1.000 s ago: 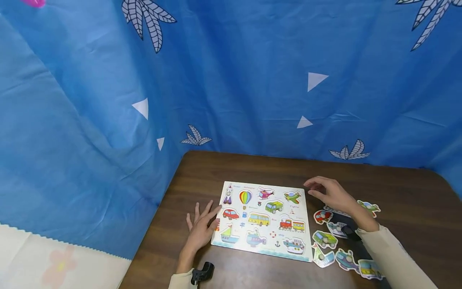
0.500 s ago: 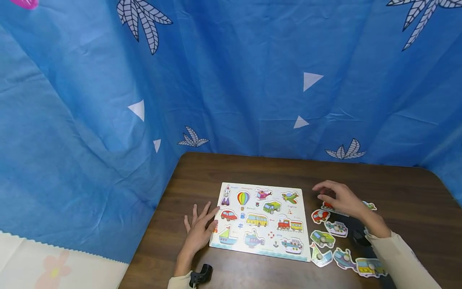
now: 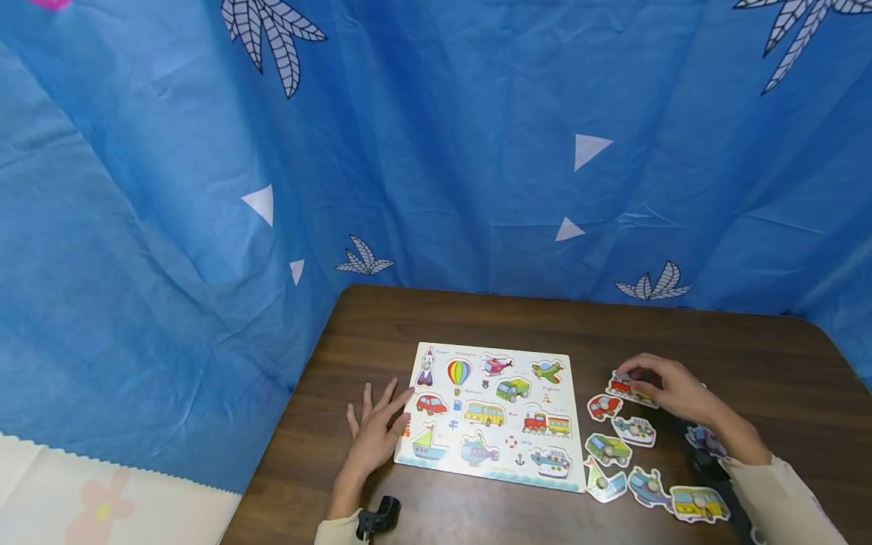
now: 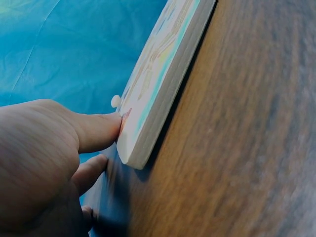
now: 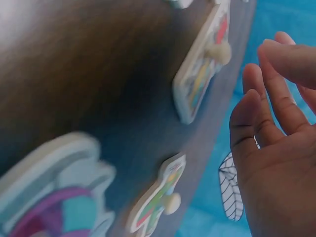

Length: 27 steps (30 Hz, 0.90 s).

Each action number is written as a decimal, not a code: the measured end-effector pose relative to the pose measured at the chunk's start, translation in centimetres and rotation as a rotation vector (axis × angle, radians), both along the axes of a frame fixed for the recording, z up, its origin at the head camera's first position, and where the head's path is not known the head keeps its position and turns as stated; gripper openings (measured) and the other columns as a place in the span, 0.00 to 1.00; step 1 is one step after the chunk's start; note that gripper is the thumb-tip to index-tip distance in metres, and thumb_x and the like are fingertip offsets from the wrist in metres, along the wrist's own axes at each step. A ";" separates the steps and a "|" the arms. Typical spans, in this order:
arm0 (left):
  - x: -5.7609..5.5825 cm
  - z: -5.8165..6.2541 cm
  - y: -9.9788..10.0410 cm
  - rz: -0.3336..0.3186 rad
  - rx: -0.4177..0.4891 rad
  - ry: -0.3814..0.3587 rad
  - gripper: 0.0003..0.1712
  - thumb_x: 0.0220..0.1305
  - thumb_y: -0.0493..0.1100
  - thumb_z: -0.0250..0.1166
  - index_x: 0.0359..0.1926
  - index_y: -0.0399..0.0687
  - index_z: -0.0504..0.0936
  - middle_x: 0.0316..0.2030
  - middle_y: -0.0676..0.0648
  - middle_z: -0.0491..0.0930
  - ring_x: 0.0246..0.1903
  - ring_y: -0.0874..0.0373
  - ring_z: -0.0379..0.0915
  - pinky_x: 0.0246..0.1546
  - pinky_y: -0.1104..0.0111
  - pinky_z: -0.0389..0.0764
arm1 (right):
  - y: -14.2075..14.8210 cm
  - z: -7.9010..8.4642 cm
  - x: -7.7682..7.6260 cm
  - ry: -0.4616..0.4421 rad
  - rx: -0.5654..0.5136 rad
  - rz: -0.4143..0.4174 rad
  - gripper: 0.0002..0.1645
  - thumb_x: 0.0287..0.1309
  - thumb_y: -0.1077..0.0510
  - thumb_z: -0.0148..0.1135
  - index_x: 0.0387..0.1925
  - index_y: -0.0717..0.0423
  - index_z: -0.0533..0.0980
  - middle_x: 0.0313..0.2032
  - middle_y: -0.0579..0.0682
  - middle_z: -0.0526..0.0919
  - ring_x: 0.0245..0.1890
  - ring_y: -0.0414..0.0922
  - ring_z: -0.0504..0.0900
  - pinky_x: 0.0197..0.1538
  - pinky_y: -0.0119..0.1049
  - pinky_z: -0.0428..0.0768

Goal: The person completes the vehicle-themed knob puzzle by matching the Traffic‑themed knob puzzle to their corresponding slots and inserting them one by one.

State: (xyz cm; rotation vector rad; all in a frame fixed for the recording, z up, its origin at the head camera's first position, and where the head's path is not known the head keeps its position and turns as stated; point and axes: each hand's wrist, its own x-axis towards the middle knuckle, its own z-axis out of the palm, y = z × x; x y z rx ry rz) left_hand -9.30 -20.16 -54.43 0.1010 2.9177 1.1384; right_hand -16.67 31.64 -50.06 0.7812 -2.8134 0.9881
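A white puzzle board (image 3: 504,478) printed with vehicles lies on the table. My left hand (image 3: 371,439) has its fingers spread by the board's left edge; in the left wrist view the thumb (image 4: 98,131) touches the board. Over the train piece (image 3: 621,388), to the right of the board, is my right hand (image 3: 681,390), fingers bent loosely. From the right wrist, a gap shows between those fingers and the wooden knob (image 5: 219,53) of the train piece. Nearer that camera lie a green plane piece (image 5: 158,197) and a purple-and-teal piece (image 5: 54,197).
Right of the board lie a red car piece (image 3: 604,407), a ship piece (image 3: 635,431), a green truck piece (image 3: 608,450), a sailboat piece (image 3: 605,484), a submarine piece (image 3: 647,488) and a bus piece (image 3: 699,504). A blue curtain (image 3: 463,166) hangs behind the table.
My right hand has moved right and down, from beside the board's upper right corner to over the train piece. The left hand stays at the board.
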 end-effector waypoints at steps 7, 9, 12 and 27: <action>0.0 0.1 0.0 -0.002 0.001 0.004 0.25 0.72 0.47 0.60 0.69 0.60 0.75 0.76 0.41 0.60 0.76 0.27 0.28 0.64 0.29 0.22 | 0.9 -1.0 0.7 0.019 0.004 0.020 0.19 0.53 0.72 0.69 0.43 0.50 0.82 0.42 0.47 0.84 0.37 0.33 0.77 0.39 0.27 0.78; 0.0 0.1 0.0 -0.003 -0.001 0.005 0.25 0.72 0.47 0.60 0.69 0.61 0.75 0.76 0.41 0.60 0.76 0.28 0.28 0.64 0.29 0.22 | 0.9 -1.3 0.9 0.021 -0.006 0.027 0.19 0.53 0.73 0.69 0.43 0.50 0.83 0.42 0.47 0.84 0.38 0.34 0.78 0.41 0.25 0.78; -0.1 0.1 0.1 -0.003 -0.004 0.007 0.25 0.72 0.47 0.61 0.69 0.61 0.75 0.76 0.41 0.60 0.76 0.28 0.28 0.65 0.29 0.22 | 1.1 -1.7 1.1 0.025 -0.009 0.031 0.19 0.54 0.72 0.69 0.43 0.48 0.83 0.42 0.46 0.84 0.39 0.33 0.78 0.41 0.25 0.78; 0.0 0.1 0.1 0.010 -0.010 0.009 0.25 0.72 0.46 0.61 0.69 0.61 0.75 0.76 0.41 0.60 0.76 0.27 0.28 0.65 0.29 0.22 | 0.9 -2.2 1.0 0.048 0.062 -0.016 0.18 0.52 0.71 0.71 0.37 0.44 0.83 0.38 0.41 0.84 0.40 0.31 0.79 0.41 0.31 0.81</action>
